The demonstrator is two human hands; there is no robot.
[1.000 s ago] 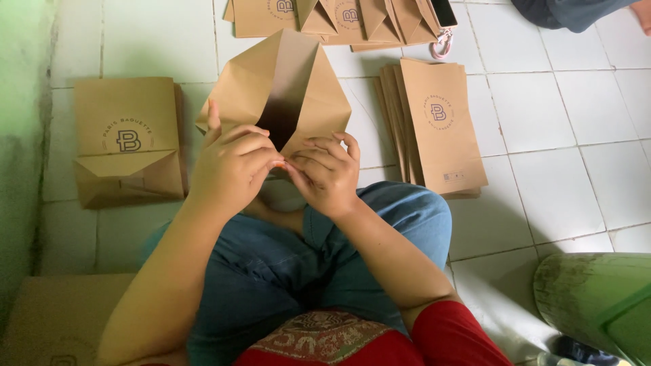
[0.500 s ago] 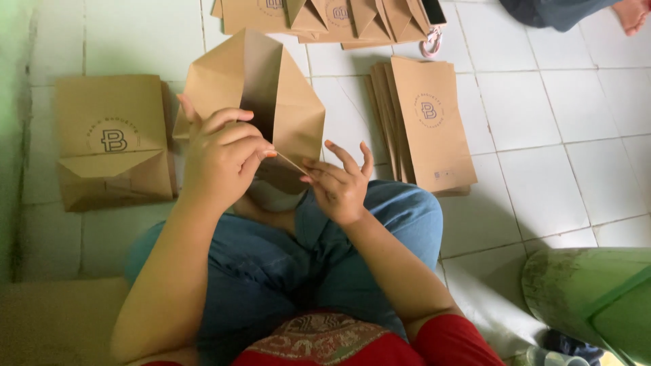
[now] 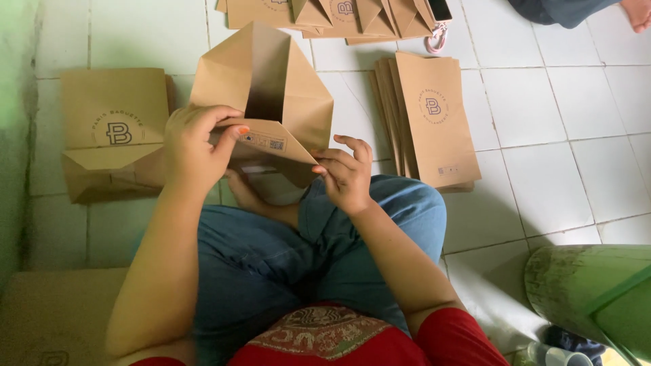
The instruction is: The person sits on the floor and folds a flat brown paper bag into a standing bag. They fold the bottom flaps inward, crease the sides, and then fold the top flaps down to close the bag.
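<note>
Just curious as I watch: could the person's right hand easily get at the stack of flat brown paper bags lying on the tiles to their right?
Probably yes. The right hand pinches the folded paper bag, and only bare tile floor lies between it and the stack of flat bags.

White floor tiles (image 3: 556,122) are seen everywhere, with thin grey grout lines. A pile of folded brown bags (image 3: 112,142) is laid flat on the left, a round logo printed on the top one. A second stack of flat brown bags (image 3: 430,118) is fanned out a bit on the right. More brown bags (image 3: 325,15) are lined up along the top edge, with a pink ring clip (image 3: 435,41) spotted just beside them. A green container (image 3: 590,291) is parked bottom right. Part of a cardboard box (image 3: 61,312) is caught bottom left.
</note>
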